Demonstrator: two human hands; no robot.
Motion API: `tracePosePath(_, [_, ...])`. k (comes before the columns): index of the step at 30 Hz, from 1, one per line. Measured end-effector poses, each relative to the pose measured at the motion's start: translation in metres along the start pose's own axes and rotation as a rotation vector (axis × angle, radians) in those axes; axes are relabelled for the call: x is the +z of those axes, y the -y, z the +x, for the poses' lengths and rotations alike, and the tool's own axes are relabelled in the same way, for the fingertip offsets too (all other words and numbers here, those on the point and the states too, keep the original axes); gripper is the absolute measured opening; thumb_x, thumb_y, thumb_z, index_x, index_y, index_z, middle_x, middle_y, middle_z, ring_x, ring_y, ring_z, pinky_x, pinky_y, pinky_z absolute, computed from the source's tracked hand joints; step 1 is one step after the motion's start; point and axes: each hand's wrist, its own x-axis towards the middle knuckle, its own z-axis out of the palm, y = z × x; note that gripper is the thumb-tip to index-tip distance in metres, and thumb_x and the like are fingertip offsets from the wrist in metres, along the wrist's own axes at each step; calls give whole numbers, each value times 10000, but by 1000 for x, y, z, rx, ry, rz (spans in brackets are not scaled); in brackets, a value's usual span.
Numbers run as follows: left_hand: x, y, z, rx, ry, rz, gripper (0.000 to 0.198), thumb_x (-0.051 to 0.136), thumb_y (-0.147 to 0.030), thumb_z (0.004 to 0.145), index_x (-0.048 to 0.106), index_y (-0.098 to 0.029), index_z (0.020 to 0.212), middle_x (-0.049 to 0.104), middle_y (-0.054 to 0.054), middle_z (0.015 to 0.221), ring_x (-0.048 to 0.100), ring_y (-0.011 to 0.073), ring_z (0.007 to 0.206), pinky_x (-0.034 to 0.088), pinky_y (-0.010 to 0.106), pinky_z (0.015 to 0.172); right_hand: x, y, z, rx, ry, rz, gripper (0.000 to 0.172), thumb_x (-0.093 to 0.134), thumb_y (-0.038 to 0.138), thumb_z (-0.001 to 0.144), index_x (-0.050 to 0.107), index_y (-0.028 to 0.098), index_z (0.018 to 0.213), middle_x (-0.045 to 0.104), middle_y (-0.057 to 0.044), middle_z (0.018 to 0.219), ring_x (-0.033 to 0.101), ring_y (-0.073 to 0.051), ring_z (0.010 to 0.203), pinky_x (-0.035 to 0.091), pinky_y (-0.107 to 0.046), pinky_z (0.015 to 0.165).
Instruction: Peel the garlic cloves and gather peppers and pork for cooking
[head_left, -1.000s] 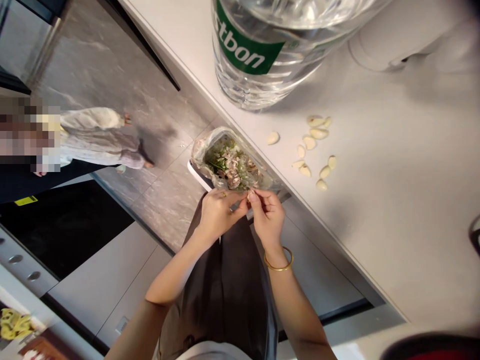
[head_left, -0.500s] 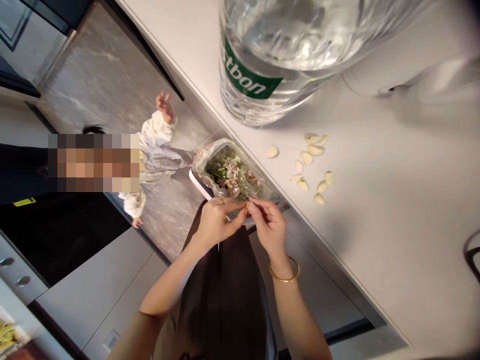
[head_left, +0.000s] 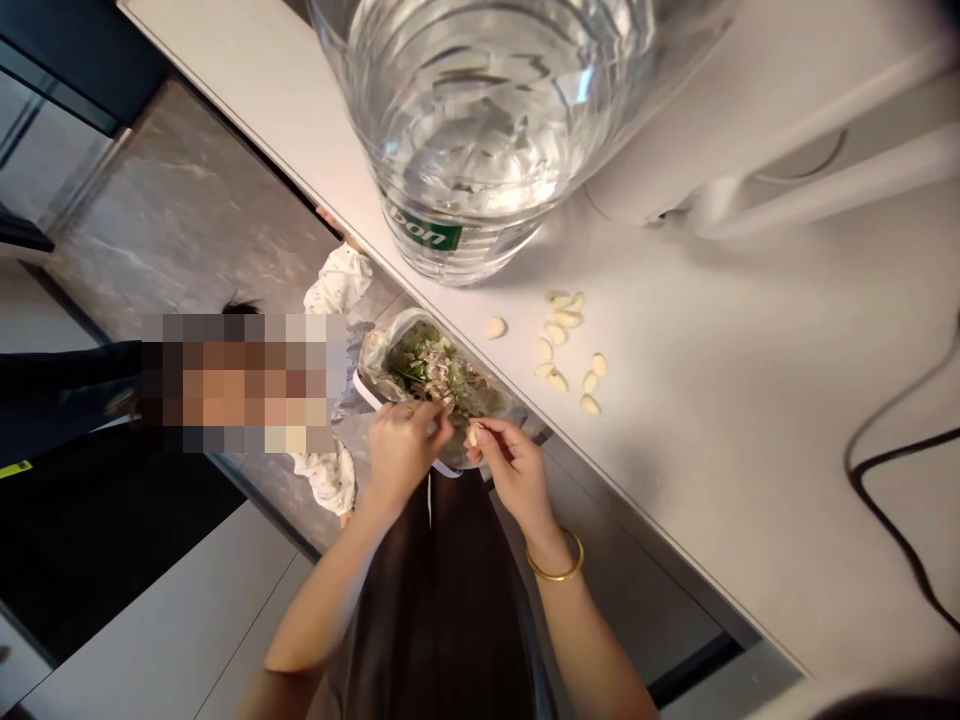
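The right hand (head_left: 516, 468) pinches a garlic clove (head_left: 473, 434), long axis seemingly twelve-to-six, near the bin's (head_left: 366, 392) five-o'clock edge. At nine o'clock, the left hand (head_left: 405, 448) curls; I cannot tell whether it's holding anything.

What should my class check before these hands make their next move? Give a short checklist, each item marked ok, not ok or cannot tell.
1. Grip: the right hand pinches a garlic clove in its fingertips. Ok.
2. Other hand apart: the left hand is not touching that clove. Ok.
3. Left fingertips free of scraps: too blurred. Cannot tell.
4. Loose cloves secure: all those in view lie on the counter. Ok.
5. Bin open: no lid covers it; scraps show inside. Ok.
6. Space free of other people: another person's sleeve is close beside the bin. Not ok.
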Motion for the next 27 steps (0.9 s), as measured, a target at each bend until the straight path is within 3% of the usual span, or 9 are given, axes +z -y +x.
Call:
tracePosePath(2, [1, 8, 4, -35, -8, 56, 169, 629, -239, 869, 712, -201, 727, 696, 33, 627, 612, 167, 596, 385, 290, 636, -1, 1, -1, 108, 2, 165, 240, 686, 443, 849, 715, 231, 958, 720, -13, 754, 648, -121, 617, 566, -255, 620])
tracePosePath(5, [4, 11, 5, 4, 82, 42, 289, 628, -355, 904, 712, -198, 676, 684, 42, 591, 605, 163, 564, 384, 287, 618, -2, 2, 0, 247, -1, 380, 278, 737, 437, 801, 719, 235, 992, 743, -34, 860, 684, -133, 727, 579, -259, 680])
tracePosePath(8, [7, 5, 2, -19, 146, -74, 305, 571, -354, 944, 737, -193, 745, 721, 53, 684, 653, 168, 633, 431, 279, 644, -1, 3, 4, 289, 8, 413, 290, 764, 373, 780, 724, 256, 1042, 730, -21, 916, 677, -122, 786, 577, -242, 723])
tracePosePath(10, [7, 0, 0, -66, 132, -194, 218, 558, -303, 950, 751, -202, 946, 752, 63, 867, 690, 172, 763, 481, 272, 708, 1, 2, 6, 239, 8, 334, 298, 750, 358, 794, 720, 269, 1076, 718, -10, 941, 661, -112, 793, 572, -234, 743])
tracePosePath(13, [4, -3, 0, -51, 127, -405, 283, 575, -264, 936, 681, -229, 1196, 715, 77, 1079, 686, 169, 943, 518, 269, 816, 5, -1, 7, 118, 0, 142, 307, 726, 364, 814, 698, 262, 1103, 717, -26, 1012, 665, -131, 854, 572, -256, 787])
tracePosePath(17, [0, -2, -1, -12, 168, -487, 219, 566, -261, 945, 721, -223, 1095, 726, 70, 1014, 686, 174, 919, 526, 293, 837, 9, -5, 8, 1, -39, 9, 303, 717, 348, 828, 640, 254, 1106, 722, -26, 976, 688, -147, 881, 575, -274, 816])
tracePosePath(21, [2, -2, -7, -81, 149, -519, 192, 561, -263, 949, 733, -204, 1011, 748, 65, 955, 691, 174, 880, 526, 290, 812, 13, -8, 8, -76, -114, -15, 205, 719, 324, 835, 677, 234, 1014, 739, -38, 991, 704, -162, 920, 582, -298, 861])
tracePosePath(27, [5, -5, -12, -222, 173, -540, 208, 624, -356, 912, 747, -195, 958, 748, 61, 910, 673, 171, 804, 493, 272, 716, 15, -13, 6, -243, -108, -164, 261, 648, 243, 892, 693, 284, 1146, 721, -38, 1108, 699, -161, 956, 589, -317, 878])
